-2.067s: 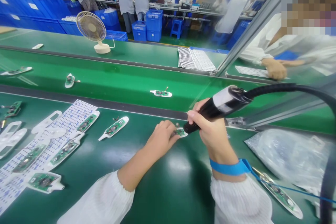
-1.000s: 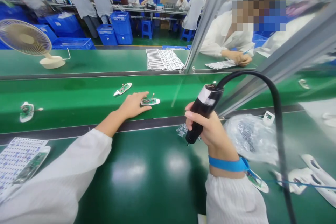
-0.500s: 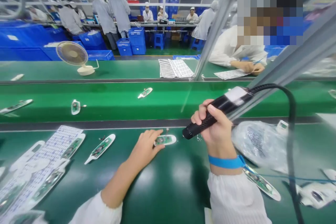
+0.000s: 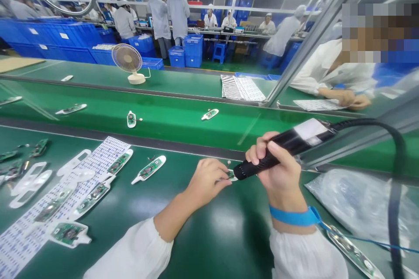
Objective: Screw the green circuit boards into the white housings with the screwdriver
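My right hand (image 4: 278,172) is closed around a black electric screwdriver (image 4: 288,146) with a thick black cable (image 4: 393,170) arching off to the right. The tool's tip rests on a small white casing with a green circuit board (image 4: 231,175) lying on the dark green bench. My left hand (image 4: 206,181) has its fingers curled over that casing, covering most of it and holding it down. A blue strap (image 4: 294,217) circles my right wrist.
Several more white casings with boards (image 4: 149,168) lie on printed sheets (image 4: 29,222) at the left. A clear plastic bag (image 4: 356,202) sits at the right. Casings (image 4: 209,114) ride the bright green conveyor beyond. A small fan (image 4: 127,61) and other workers are across the line.
My left hand reached onto the conveyor, took a casing and drew it back onto the bench. It now covers the casing, and the screwdriver tip has come down onto it.
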{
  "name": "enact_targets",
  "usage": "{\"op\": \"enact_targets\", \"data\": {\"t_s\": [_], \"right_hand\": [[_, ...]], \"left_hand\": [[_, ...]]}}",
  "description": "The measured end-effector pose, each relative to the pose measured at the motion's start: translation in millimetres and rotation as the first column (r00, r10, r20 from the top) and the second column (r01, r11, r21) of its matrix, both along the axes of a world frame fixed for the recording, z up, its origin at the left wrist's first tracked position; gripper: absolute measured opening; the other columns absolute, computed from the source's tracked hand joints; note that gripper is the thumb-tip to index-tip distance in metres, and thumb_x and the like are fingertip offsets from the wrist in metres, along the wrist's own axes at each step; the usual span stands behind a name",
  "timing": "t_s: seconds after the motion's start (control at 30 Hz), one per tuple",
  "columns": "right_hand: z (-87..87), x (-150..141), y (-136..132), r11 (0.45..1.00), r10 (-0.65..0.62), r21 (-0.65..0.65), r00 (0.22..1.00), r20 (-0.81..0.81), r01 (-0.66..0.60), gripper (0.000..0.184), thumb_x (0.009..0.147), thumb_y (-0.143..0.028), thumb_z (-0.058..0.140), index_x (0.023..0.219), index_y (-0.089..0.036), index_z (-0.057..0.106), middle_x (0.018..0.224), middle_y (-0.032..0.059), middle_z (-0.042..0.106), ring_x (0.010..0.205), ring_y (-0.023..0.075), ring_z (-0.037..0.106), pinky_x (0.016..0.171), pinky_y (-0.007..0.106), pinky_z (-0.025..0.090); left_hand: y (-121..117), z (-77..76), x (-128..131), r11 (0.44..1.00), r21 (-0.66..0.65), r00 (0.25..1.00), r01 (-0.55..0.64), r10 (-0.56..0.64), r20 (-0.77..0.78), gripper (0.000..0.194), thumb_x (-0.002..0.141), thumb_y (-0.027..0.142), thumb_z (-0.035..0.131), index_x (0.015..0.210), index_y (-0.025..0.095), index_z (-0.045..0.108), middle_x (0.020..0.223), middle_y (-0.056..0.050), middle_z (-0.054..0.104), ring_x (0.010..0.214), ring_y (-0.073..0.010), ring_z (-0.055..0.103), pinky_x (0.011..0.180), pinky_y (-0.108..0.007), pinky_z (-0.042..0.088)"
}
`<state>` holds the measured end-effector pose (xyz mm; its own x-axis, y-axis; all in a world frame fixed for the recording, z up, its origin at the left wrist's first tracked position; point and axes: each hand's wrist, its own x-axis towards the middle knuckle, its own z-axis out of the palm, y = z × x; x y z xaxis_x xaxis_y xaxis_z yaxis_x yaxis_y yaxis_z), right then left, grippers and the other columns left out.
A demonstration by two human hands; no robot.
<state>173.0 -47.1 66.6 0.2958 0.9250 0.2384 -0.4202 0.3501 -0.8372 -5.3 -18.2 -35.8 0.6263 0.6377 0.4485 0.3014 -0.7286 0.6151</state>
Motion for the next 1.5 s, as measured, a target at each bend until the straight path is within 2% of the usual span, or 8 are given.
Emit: {"op": "enact_targets", "data": {"t_s": [0.13,0.43,0.77,0.87,0.93,1.0,1.17,1.5], "right_hand": [[0.0,-2.0,-2.0,0.999,0.028,0.02,0.998,0.052,-0.029,0.012,0.08,-0.03,0.072,0.087,-0.025,0.064,0.057,-0.0046,0.054,0.046,0.0142,0.049,0.051,0.031,0.041],[7.5,-10.4,-5.3,0.998,0.04,0.038,0.988,0.147,-0.046,0.016,0.079,-0.032,0.073,0.087,-0.025,0.061,0.055,-0.0051,0.053,0.044,0.0153,0.049,0.05,0.032,0.041],[0.5,-11.3,-7.6,0.993,0.092,0.054,0.978,0.188,-0.104,0.013,0.083,-0.028,0.072,0.093,-0.024,0.064,0.059,-0.004,0.055,0.049,0.0151,0.053,0.051,0.031,0.042],[-0.9,-13.0,-6.9,0.995,0.065,0.055,0.976,0.209,-0.078,0.013,0.084,-0.026,0.073,0.093,-0.023,0.064,0.06,-0.0041,0.055,0.049,0.015,0.054,0.051,0.031,0.042],[-2.4,-13.7,-5.4,0.999,0.002,0.052,0.972,0.236,-0.015,0.013,0.083,-0.024,0.074,0.093,-0.023,0.065,0.06,-0.0044,0.056,0.05,0.015,0.055,0.053,0.031,0.043],[-4.1,-13.4,-3.6,0.997,-0.066,0.044,0.96,0.271,0.056,0.014,0.082,-0.023,0.076,0.091,-0.023,0.065,0.06,-0.0047,0.056,0.05,0.0152,0.055,0.054,0.032,0.044],[-7.4,-11.5,-0.9,0.991,-0.135,0.029,0.94,0.313,0.133,0.016,0.08,-0.027,0.078,0.088,-0.022,0.064,0.058,-0.0048,0.055,0.048,0.0158,0.054,0.052,0.032,0.044],[-14.2,-15.4,2.4,0.994,-0.104,0.013,0.941,0.321,0.105,0.016,0.081,-0.025,0.076,0.084,-0.023,0.061,0.057,-0.0052,0.055,0.05,0.0154,0.054,0.054,0.031,0.045]], "left_hand": [[0.7,2.0,0.3,1.0,0.015,0.999,0.014,-0.013,-0.044,0.014,0.094,0.033,0.069,0.086,0.022,0.073,0.105,-0.005,0.075,0.108,-0.0237,0.063,0.097,-0.042,0.044],[0.5,3.2,0.6,0.998,0.045,0.996,0.054,-0.05,-0.074,0.016,0.096,0.03,0.067,0.085,0.02,0.072,0.106,-0.004,0.074,0.106,-0.0228,0.063,0.097,-0.042,0.043],[0.2,2.2,1.2,0.997,0.022,0.993,0.073,-0.071,-0.095,0.013,0.096,0.031,0.066,0.09,0.02,0.069,0.108,-0.005,0.072,0.109,-0.0234,0.062,0.098,-0.042,0.043],[1.9,2.6,-0.7,0.999,0.0,0.994,0.051,-0.051,-0.098,0.021,0.092,0.038,0.072,0.102,0.021,0.066,0.114,-0.007,0.07,0.113,-0.0257,0.06,0.098,-0.043,0.044],[3.7,1.3,-2.6,1.0,-0.023,0.994,-0.005,0.003,-0.11,0.036,0.089,0.041,0.076,0.115,0.021,0.061,0.12,-0.009,0.067,0.115,-0.0276,0.059,0.099,-0.045,0.044],[5.8,-1.5,-4.2,0.998,-0.049,0.99,-0.05,0.043,-0.136,0.042,0.089,0.038,0.075,0.122,0.021,0.057,0.123,-0.011,0.065,0.115,-0.0283,0.059,0.098,-0.046,0.046],[8.9,-7.7,-5.3,0.996,-0.089,0.987,-0.022,0.008,-0.163,0.027,0.093,0.03,0.069,0.116,0.022,0.058,0.116,-0.009,0.064,0.109,-0.0274,0.06,0.095,-0.045,0.049],[8.0,-7.1,-4.0,0.996,-0.09,0.983,0.019,-0.036,-0.182,0.015,0.096,0.029,0.065,0.107,0.02,0.059,0.109,-0.007,0.062,0.102,-0.0249,0.057,0.092,-0.041,0.048]]}}
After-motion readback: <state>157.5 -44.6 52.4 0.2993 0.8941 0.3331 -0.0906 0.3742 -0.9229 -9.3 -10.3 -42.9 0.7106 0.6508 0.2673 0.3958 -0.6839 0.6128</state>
